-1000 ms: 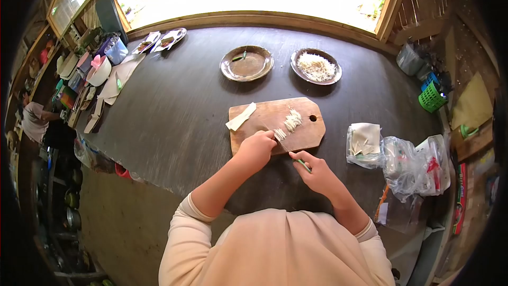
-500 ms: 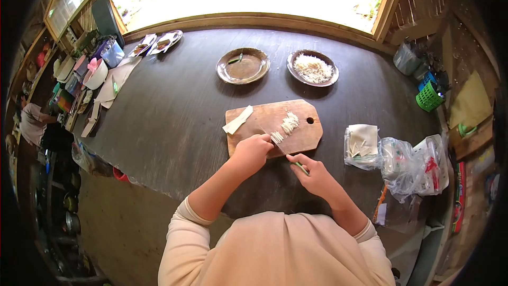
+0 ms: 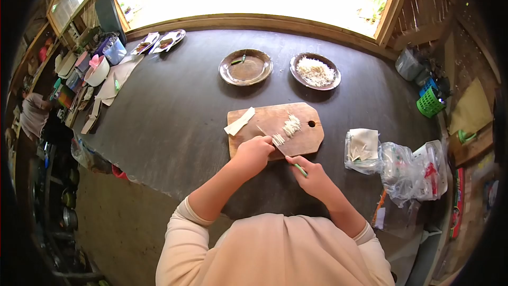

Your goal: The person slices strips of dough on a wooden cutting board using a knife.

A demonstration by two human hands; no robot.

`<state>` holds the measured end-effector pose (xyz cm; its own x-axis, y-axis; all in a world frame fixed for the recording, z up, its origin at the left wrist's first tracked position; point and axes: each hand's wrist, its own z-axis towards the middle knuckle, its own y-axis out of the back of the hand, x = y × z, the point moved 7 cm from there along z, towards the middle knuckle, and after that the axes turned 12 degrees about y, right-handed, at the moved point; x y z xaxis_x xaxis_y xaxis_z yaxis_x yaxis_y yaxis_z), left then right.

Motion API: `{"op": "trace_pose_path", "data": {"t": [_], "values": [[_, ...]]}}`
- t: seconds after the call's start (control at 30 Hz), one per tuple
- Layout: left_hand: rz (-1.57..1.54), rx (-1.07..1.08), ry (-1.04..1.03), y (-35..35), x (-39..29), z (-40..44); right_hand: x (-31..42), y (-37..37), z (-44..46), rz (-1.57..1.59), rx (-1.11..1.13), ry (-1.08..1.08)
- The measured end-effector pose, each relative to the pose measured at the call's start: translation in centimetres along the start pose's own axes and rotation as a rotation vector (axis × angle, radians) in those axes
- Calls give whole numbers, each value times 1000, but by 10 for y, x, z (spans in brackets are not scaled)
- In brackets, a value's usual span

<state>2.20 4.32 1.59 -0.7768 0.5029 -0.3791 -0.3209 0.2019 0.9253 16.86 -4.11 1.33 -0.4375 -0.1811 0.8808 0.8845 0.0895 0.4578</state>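
On a wooden cutting board (image 3: 304, 143) my left hand (image 3: 255, 152) is closed with its fingertips down, close to the knife blade; whatever is beneath them is hidden. My right hand (image 3: 308, 172) grips the green handle of a knife (image 3: 299, 169). Its thin blade slants up and left across the board, past my left fingertips. Just right of the blade lie short white strips (image 3: 278, 140), and beyond them is a small heap of cut white strips (image 3: 291, 125). A folded white piece (image 3: 239, 121) rests at the board's left corner.
Behind the board stand a brown plate (image 3: 245, 80) with green chillies and a plate (image 3: 315, 85) heaped with white shreds. Plastic bags (image 3: 405, 172) and a packet of white sheets (image 3: 363, 143) lie at right. Containers (image 3: 98, 71) line the left side, where another person (image 3: 35, 116) is partly visible.
The view has shifted slightly. More of the knife blade now shows beyond my left fingertips, and its handle points a little more toward me. Both hands stay at the board.
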Motion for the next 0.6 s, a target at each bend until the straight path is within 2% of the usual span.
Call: {"op": "trace_pose_path", "data": {"t": [0.1, 0.23, 0.3, 0.33, 0.53, 0.6], "values": [[17, -9, 14, -2, -1, 0, 2, -4, 6, 34, -23, 82], [70, 37, 72, -1, -3, -2, 7, 6, 1, 47, -20, 70], [60, 23, 59, -1, -1, -1, 9, 8, -5, 19, 71, -108], [54, 14, 39, -1, -1, -1, 6, 6, -4, 20, 73, -109], [5, -27, 2, -5, 2, 1, -1, -4, 2, -17, 1, 34], [-3, -34, -2, -3, 1, 0, 5, -3, 4, 45, -47, 142]]}}
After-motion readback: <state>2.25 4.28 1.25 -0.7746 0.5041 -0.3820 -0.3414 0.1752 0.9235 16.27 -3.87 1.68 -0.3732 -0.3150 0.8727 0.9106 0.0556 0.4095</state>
